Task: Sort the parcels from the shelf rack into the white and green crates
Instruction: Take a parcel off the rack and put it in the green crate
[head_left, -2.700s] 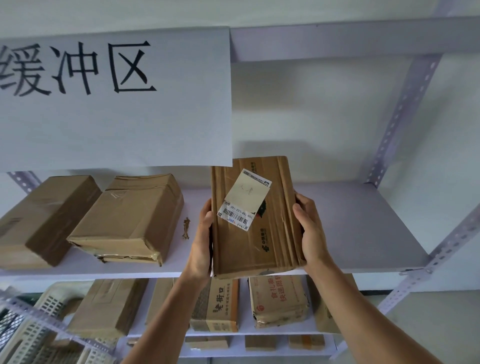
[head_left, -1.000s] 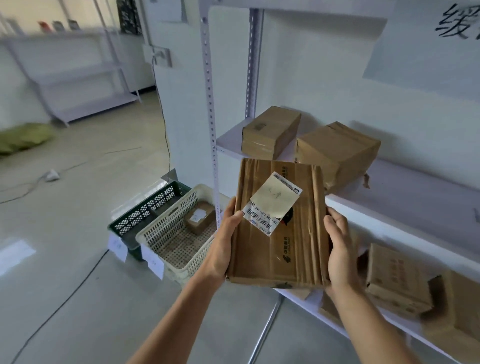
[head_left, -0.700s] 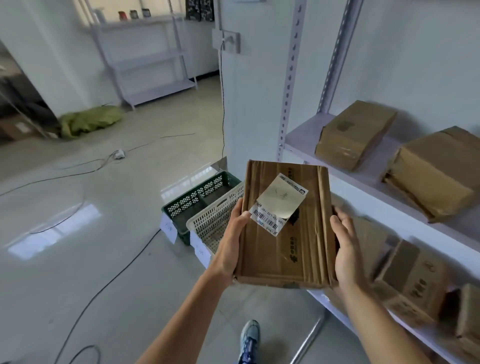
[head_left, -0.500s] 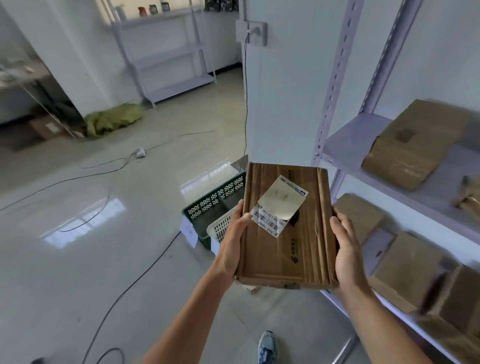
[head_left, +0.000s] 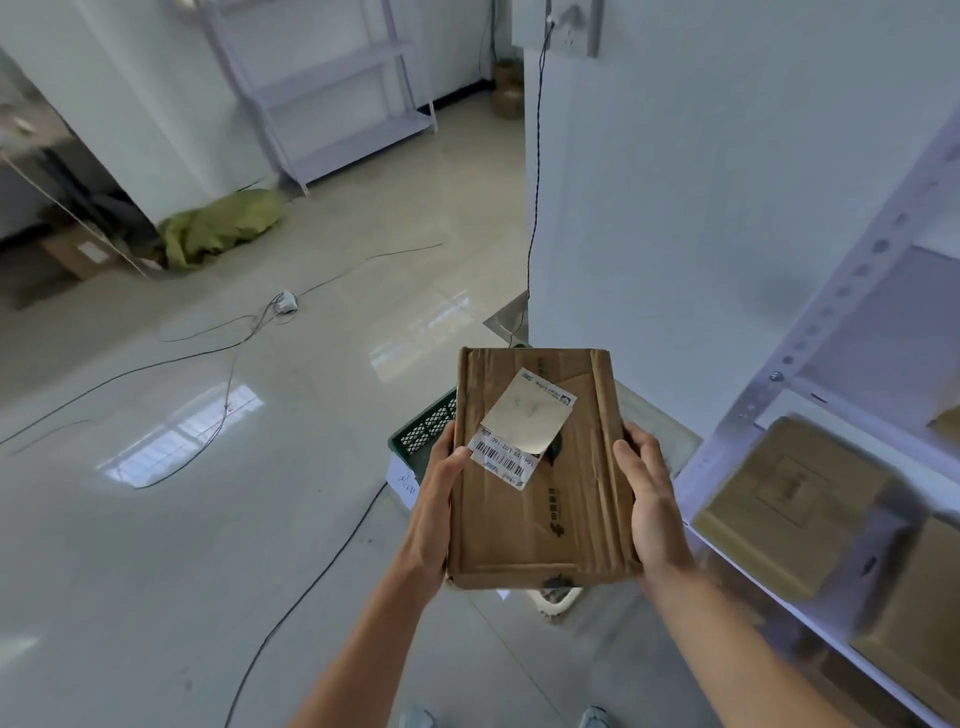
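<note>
Hands clamp the flat, creased brown cardboard parcel (head_left: 540, 467) at chest height: the left hand (head_left: 435, 499) curls round its left edge, thumb beside the white barcode label (head_left: 519, 428), and the right hand (head_left: 649, 504) wraps the right edge, fingers mostly hidden beneath. Just beyond and below the parcel, a corner of the dark green lattice plastic crate (head_left: 423, 428) shows; a scrap of white plastic crate (head_left: 558, 597) peeks from under the parcel's near edge. To the right stands the pale metal shelf rack (head_left: 810, 332) with at least 2 blurred brown boxes (head_left: 789, 499) on its lower tier. This parcel is off the rack but not yet dropped, and others remain to sort. Compared with 0.5 seconds earlier, the view has swung further left and the parcel now covers nearly all of both crates, with the same 2-handed hold.
</note>
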